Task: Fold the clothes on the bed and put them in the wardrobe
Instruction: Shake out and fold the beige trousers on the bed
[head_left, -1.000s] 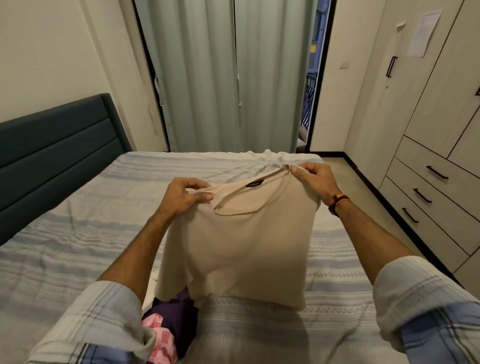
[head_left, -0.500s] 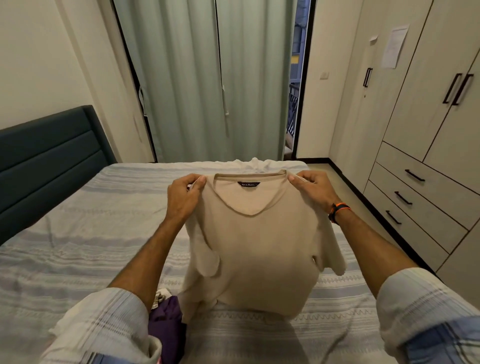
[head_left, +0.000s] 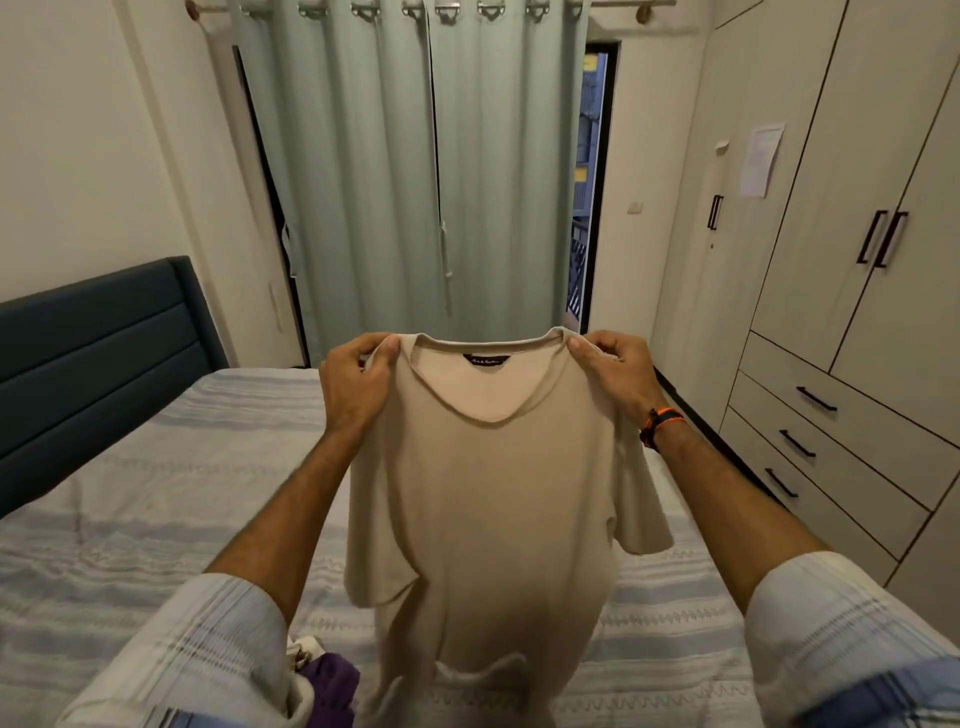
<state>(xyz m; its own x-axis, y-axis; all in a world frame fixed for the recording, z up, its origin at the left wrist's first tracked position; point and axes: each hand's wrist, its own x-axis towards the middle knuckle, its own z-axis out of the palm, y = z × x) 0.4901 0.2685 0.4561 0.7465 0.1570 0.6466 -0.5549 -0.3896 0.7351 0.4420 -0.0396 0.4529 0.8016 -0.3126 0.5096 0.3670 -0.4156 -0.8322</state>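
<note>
Shirt (head_left: 488, 499), now lifted higher at 12 o'clock, hangs open; left hand (head_left: 356, 384) and right hand (head_left: 615, 371) pinch its shoulders, ready for folding.

A beige t-shirt (head_left: 493, 499) hangs upright over the bed (head_left: 156, 499), pinched at its two shoulders by the left hand (head_left: 356, 382) and the right hand (head_left: 615, 371), collar uppermost with a dark label showing. A purple garment (head_left: 330, 686) lies at the bed's near edge. Pale green curtains (head_left: 415, 166) hang behind; the wardrobe (head_left: 857, 260) stands at the right.
</note>
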